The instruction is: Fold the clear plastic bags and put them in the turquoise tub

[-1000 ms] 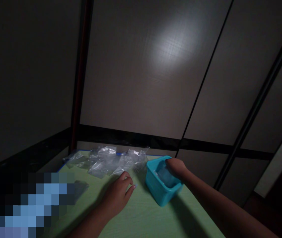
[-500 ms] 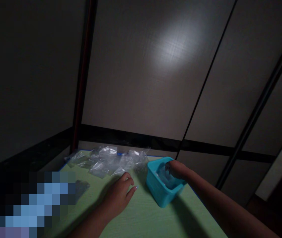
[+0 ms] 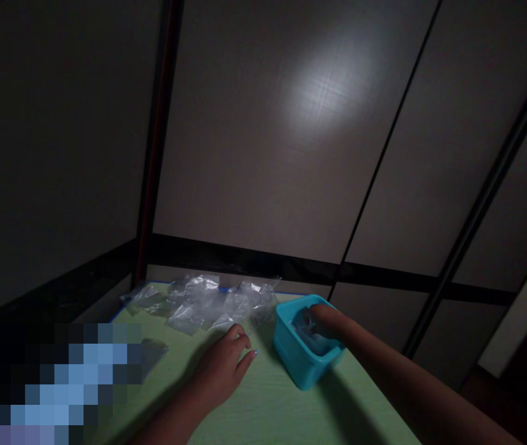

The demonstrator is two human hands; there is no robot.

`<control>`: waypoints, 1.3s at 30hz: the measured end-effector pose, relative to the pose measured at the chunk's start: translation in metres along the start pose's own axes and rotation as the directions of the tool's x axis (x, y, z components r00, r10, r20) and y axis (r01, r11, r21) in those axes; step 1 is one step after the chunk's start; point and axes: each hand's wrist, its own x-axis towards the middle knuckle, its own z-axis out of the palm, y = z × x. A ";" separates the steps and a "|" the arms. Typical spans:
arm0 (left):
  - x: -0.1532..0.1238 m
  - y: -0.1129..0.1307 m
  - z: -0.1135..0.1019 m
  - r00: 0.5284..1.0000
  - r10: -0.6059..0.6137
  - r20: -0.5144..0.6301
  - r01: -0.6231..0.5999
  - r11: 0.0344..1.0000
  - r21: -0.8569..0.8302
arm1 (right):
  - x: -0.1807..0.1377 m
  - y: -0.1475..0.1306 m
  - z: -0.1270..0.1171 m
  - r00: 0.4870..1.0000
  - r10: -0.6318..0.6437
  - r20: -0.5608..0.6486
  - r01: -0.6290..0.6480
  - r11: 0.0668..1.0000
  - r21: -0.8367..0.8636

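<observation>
My left hand (image 3: 226, 364) rests on the green tabletop (image 3: 254, 414), fingers loosely bent and thumb apart, holding nothing. To its right stands a turquoise plastic basket (image 3: 298, 364), upright. My right hand (image 3: 326, 320) reaches down into this basket from the right side. Its fingers are mostly hidden by the rim and shadow, among clear plastic (image 3: 307, 337) inside. Whether they grip any of it is unclear. Several crumpled clear plastic bags (image 3: 198, 306) lie along the back of the table, just beyond my left hand.
Another piece of clear plastic (image 3: 153, 358) lies at the table's left side, partly covered by a pixelated area. A panelled cabinet front (image 3: 254, 154) rises directly behind the table, with a dark strip (image 3: 245, 256) across it.
My right hand has sunk a little deeper into the basket, and its fingers show less. My left hand, the basket and the bags on the table have stayed put.
</observation>
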 end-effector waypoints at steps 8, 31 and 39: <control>0.001 0.001 -0.002 1.000 -0.008 0.012 0.008 1.000 -0.003 | -0.001 -0.003 -0.001 0.998 0.032 0.046 -0.037 0.991 0.126; -0.001 0.003 -0.004 1.000 -0.010 0.018 0.009 0.999 0.053 | -0.001 -0.011 -0.003 0.990 0.044 0.132 -0.064 0.986 0.153; -0.001 0.000 -0.002 1.000 0.018 0.004 -0.019 0.992 0.122 | -0.009 0.005 -0.028 1.000 0.005 -0.022 -0.003 0.998 0.066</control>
